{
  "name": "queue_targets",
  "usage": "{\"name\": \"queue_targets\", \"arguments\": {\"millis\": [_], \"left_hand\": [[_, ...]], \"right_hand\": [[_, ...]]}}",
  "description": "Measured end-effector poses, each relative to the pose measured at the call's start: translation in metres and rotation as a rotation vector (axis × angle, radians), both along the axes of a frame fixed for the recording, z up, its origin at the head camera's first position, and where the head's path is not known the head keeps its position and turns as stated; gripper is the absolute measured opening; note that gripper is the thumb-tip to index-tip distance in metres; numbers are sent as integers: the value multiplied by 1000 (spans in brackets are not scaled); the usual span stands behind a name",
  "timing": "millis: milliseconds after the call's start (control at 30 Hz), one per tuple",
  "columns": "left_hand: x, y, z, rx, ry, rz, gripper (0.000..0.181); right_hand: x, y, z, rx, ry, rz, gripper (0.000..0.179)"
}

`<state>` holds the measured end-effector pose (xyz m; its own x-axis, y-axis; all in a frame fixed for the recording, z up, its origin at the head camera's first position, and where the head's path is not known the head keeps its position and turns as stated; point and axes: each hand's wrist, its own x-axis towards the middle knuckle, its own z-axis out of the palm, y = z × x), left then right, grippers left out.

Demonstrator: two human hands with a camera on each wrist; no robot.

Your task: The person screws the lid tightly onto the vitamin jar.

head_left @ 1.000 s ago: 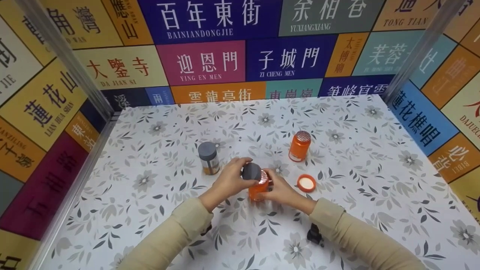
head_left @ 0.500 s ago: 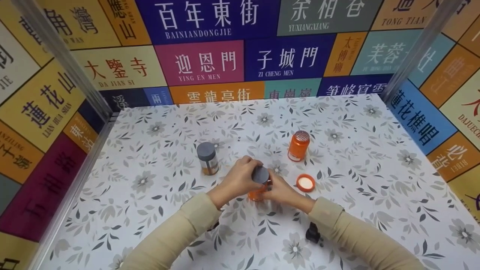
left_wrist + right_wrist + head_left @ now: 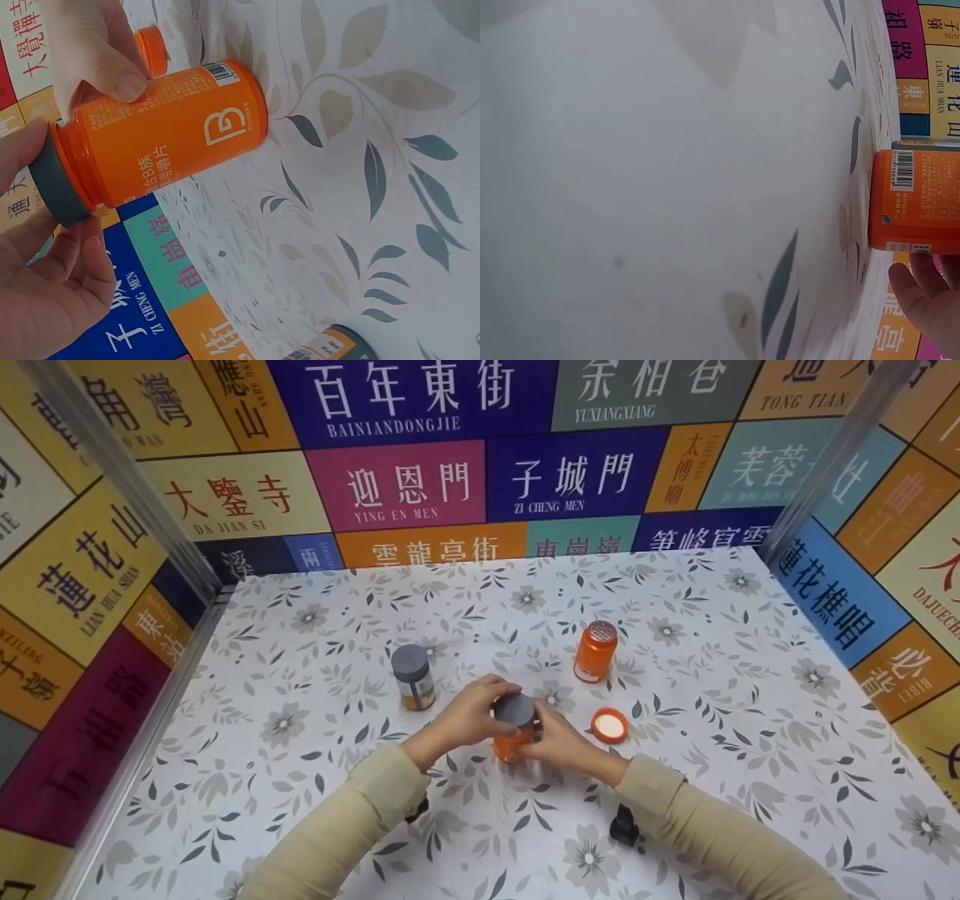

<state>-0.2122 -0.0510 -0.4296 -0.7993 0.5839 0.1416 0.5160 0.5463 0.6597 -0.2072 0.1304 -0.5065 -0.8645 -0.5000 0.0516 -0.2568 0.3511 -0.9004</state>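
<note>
In the head view, an orange bottle (image 3: pixel 510 748) stands upright on the table with a dark grey cap (image 3: pixel 514 709) on its mouth. My left hand (image 3: pixel 469 712) grips that cap, thumb on the near side and fingers on the far side. My right hand (image 3: pixel 559 739) holds the bottle's body from the right. The left wrist view shows the grey cap (image 3: pixel 64 176) at the orange neck and the bottle's printed label (image 3: pixel 176 127). The right wrist view shows the lower part of the bottle (image 3: pixel 919 202) with a barcode, and fingertips (image 3: pixel 907 289) beside it.
Left of my hands stands a clear bottle with a grey cap (image 3: pixel 413 679). Another orange bottle (image 3: pixel 596 652), its top covered by silvery foil, stands behind to the right. An orange cap (image 3: pixel 610 725) lies inside-up by my right hand. The tablecloth (image 3: pixel 315 795) is floral.
My left hand has brought the grey cap from beside the foil-topped mouth of the held orange bottle onto it. My right hand keeps its hold on the bottle.
</note>
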Motion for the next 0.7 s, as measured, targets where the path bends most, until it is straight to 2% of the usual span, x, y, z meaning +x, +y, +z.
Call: {"name": "queue_targets", "arguments": {"millis": [133,200,267,367,467,533,600,700], "left_hand": [[0,2,2,-39,-3,3,52],[1,3,3,-78,-2,8,51],[0,3,4,-102,-4,1,51],[-1,1,3,-100,10,-36,50],[-2,-1,2,-95,30,-74,51],[0,-2,2,-109,36,-73,53],[3,-1,1,-123,15,-25,59],[8,2,0,-138,-7,101,66]], "right_hand": [[6,-2,13,12,-13,2,66],[6,-2,13,11,-24,1,65],[6,-2,13,18,-24,3,64],[0,1,0,8,-9,7,65],[-1,2,0,-1,-2,13,66],[-1,2,-1,-15,-1,20,66],[-1,2,-1,-16,0,18,65],[0,2,-1,-2,-4,11,62]]}}
